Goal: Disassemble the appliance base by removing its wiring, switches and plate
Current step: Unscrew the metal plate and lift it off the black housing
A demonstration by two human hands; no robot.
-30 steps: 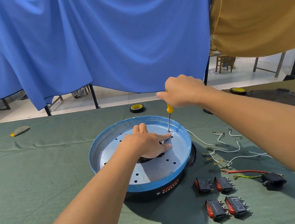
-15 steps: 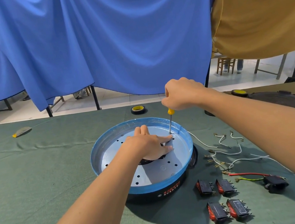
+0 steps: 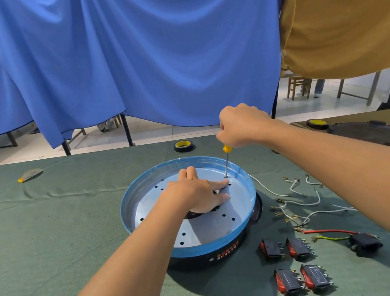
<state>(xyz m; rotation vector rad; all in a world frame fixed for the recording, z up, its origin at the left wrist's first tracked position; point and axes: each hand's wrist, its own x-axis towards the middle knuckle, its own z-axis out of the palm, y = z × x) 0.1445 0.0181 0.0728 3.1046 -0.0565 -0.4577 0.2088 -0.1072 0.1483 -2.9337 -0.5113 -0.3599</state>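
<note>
reader: base, where is it?
guide: round base (image 3: 132, 210), blue rim over a black body, sits on the green table (image 3: 48, 237), mid scene. a pale plate (image 3: 203, 234) dotted with holes lies inside it.

reader: and the hands?
guide: left hand (image 3: 196, 195) lies flat on the plate near its centre, over a dark part. its fingers are straight and a little spread, pressing down and holding nothing. right hand (image 3: 242, 125) is above the far right part of the rim, fingers curled tight round the yellow handle of a screwdriver (image 3: 226, 162). the shaft stands almost upright. its tip meets the plate near the far right edge, just beside the tip of the left forefinger.

reader: which parts lie loose?
guide: right of the base, white wires (image 3: 298, 204) with brass ends lie in a loose tangle on the table. nearer, four switches (image 3: 274, 248), black with red faces, lie in two rows of two. right of them is a black socket (image 3: 365, 244) with a red and a yellow-green lead on it.

reader: what else is there?
guide: tape roll (image 3: 183, 146) lies on the table just beyond the base. a dark round lid (image 3: 372, 136) lies at far right. blue cloth (image 3: 122, 56) and tan cloth (image 3: 348, 19) hang behind the table.
</note>
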